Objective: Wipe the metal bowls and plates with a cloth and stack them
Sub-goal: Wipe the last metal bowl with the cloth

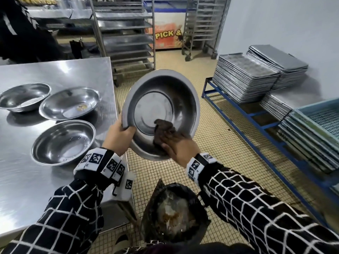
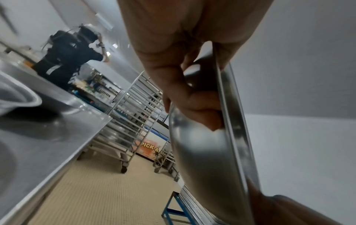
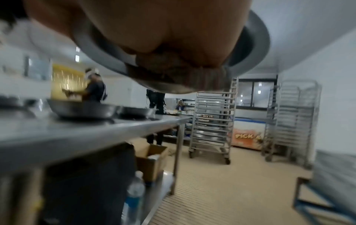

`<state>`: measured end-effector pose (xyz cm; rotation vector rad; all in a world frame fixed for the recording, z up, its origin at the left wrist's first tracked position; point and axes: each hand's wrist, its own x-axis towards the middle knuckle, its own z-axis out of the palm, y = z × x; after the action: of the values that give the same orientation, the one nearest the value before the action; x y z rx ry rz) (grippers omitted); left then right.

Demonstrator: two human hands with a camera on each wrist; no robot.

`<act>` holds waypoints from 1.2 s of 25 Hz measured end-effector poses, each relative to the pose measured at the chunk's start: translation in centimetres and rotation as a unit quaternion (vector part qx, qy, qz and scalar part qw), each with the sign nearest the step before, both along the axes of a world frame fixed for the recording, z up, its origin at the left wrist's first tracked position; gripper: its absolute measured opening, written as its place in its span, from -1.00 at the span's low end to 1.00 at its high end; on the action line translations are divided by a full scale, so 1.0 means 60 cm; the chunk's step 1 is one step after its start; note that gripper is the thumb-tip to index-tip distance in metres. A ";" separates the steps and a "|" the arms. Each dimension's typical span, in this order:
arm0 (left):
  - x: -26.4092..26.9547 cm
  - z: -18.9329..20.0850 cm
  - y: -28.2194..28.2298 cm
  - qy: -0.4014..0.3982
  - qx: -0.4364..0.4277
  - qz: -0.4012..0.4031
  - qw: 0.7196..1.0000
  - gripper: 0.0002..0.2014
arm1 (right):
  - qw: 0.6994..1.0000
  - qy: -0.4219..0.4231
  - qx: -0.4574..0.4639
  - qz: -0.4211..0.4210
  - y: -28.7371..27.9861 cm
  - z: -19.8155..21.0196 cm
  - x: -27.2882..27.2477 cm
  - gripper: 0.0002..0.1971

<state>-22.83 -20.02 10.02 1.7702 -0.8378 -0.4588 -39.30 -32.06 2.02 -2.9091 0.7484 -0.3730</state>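
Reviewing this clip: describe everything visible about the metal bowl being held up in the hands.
The held bowl is a wide, round, shallow basin of dull grey steel with a flat rolled rim and a circular flat base. It is off the table, tilted so its inside faces the camera, above the tiled floor beside the steel table. The left hand grips its left rim, thumb inside, fingers behind. The right hand presses a dark brown cloth against the lower inner wall. The inside looks mostly clean, with faint smudges.
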 end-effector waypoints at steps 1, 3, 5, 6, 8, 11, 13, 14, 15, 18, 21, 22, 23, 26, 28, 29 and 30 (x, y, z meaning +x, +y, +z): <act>0.000 -0.004 0.000 -0.007 0.003 -0.003 1.000 -0.79 | 0.998 0.049 -0.028 -0.026 -0.022 0.002 -0.007 -0.27; -0.002 -0.011 -0.006 0.003 -0.016 0.005 1.000 -0.73 | 0.994 0.080 -0.042 -0.069 -0.041 0.004 -0.009 -0.22; -0.005 -0.013 -0.012 0.028 -0.035 0.026 0.999 -0.75 | 0.998 0.021 -0.002 -0.065 -0.008 0.005 0.007 -0.23; -0.005 -0.012 -0.015 0.036 -0.042 0.039 0.998 -0.76 | 0.997 -0.037 0.039 -0.047 0.020 0.003 0.018 -0.25; -0.006 -0.008 -0.017 0.048 -0.063 0.070 0.994 -0.81 | 0.983 -0.132 0.125 -0.019 0.077 0.006 0.037 -0.39; -0.003 0.000 -0.021 0.078 -0.079 0.100 0.989 -0.82 | 0.979 -0.167 0.110 -0.026 0.093 0.014 0.036 -0.48; -0.004 0.006 -0.022 0.109 -0.080 0.081 0.987 -0.82 | 0.984 -0.161 0.056 -0.059 0.057 0.003 0.014 -0.44; -0.006 0.011 -0.021 0.121 -0.077 0.069 0.987 -0.80 | 0.980 -0.167 0.039 -0.099 0.035 -0.001 0.001 -0.39; -0.008 0.014 -0.019 0.129 -0.068 0.058 0.988 -0.79 | 0.973 -0.177 0.040 -0.143 0.012 -0.005 -0.009 -0.35; -0.018 0.012 -0.012 0.150 -0.038 0.043 0.987 -0.80 | 0.948 -0.217 0.091 -0.215 -0.039 0.014 -0.025 -0.32; -0.023 0.009 -0.002 0.197 -0.016 0.031 0.980 -0.81 | 0.927 -0.258 0.121 -0.245 -0.068 0.053 -0.034 -0.35; -0.022 0.008 0.001 0.206 -0.003 0.025 0.978 -0.83 | 0.916 -0.266 0.146 -0.262 -0.074 0.066 -0.038 -0.38; -0.016 0.006 0.002 0.209 0.012 0.020 0.978 -0.85 | 0.903 -0.276 0.183 -0.272 -0.078 0.079 -0.042 -0.42; 0.004 0.001 0.003 0.215 0.037 0.005 0.976 -0.91 | 0.882 -0.277 0.259 -0.279 -0.082 0.104 -0.056 -0.66; 0.008 -0.001 0.001 0.218 0.011 -0.004 0.976 -0.88 | 0.871 -0.288 0.272 -0.291 -0.083 0.102 -0.061 -0.79; 0.007 -0.005 -0.001 0.212 -0.018 0.000 0.977 -0.84 | 0.862 -0.307 0.271 -0.297 -0.079 0.100 -0.062 -0.81; 0.002 -0.008 -0.002 0.207 -0.046 0.006 0.977 -0.77 | 0.849 -0.334 0.272 -0.306 -0.075 0.098 -0.061 -0.81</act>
<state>-22.70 -20.13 9.55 1.5196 -0.5439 -0.7385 -42.96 -36.58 7.89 -1.7640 1.3369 -0.9708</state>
